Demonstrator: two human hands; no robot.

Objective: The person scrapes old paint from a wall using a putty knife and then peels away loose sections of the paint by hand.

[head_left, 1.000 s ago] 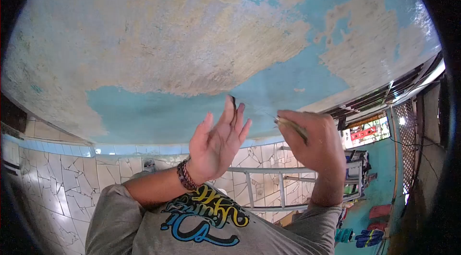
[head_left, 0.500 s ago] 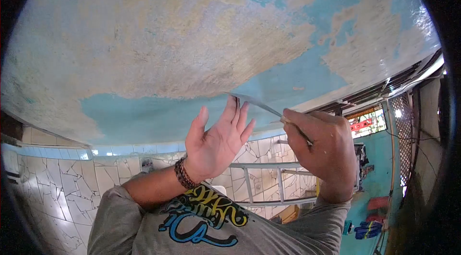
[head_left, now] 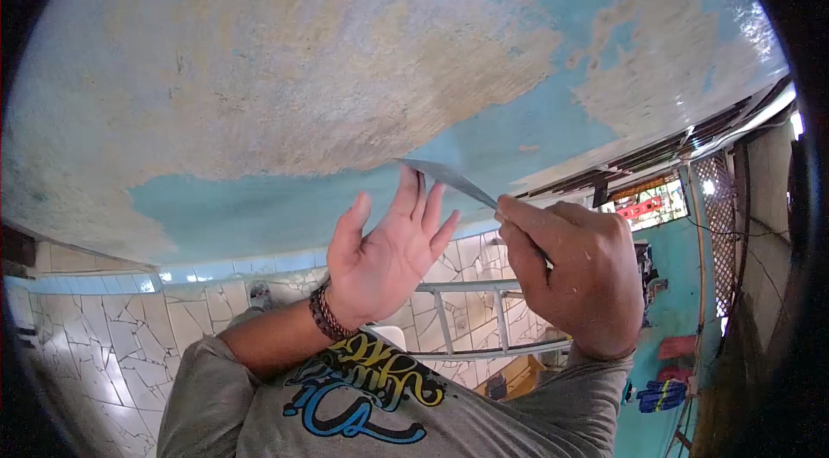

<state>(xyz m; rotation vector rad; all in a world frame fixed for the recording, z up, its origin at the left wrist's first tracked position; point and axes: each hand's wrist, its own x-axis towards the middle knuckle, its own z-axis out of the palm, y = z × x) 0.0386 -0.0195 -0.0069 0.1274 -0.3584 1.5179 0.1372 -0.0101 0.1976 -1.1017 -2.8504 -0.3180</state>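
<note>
My right hand [head_left: 577, 272] is closed around a scraper [head_left: 453, 179], whose thin grey metal blade points up and left. The handle is mostly hidden in my fist. The blade's tip lies right at the ragged border between blue paint [head_left: 259, 208] and bare, pale patches [head_left: 285, 104] on the wall. Beneath the blade, my left hand [head_left: 389, 255] is open, palm toward me, with its fingers extended. Its fingertips reach the underside of the blade near the tip. A dark braided bracelet [head_left: 326, 313] circles my left wrist.
Behind my arms stands a metal ladder [head_left: 445, 320] above a floor of broken-tile pattern [head_left: 129, 346]. To the right are a turquoise wall [head_left: 673, 285], a lattice panel [head_left: 715, 216] and hanging blue cloth [head_left: 662, 396]. A wooden piece [head_left: 518, 376] shows low beside my shirt.
My right hand and the scraper have shifted slightly left, and the blade shows more of its flat face. My left hand has moved a little left too, still open.
</note>
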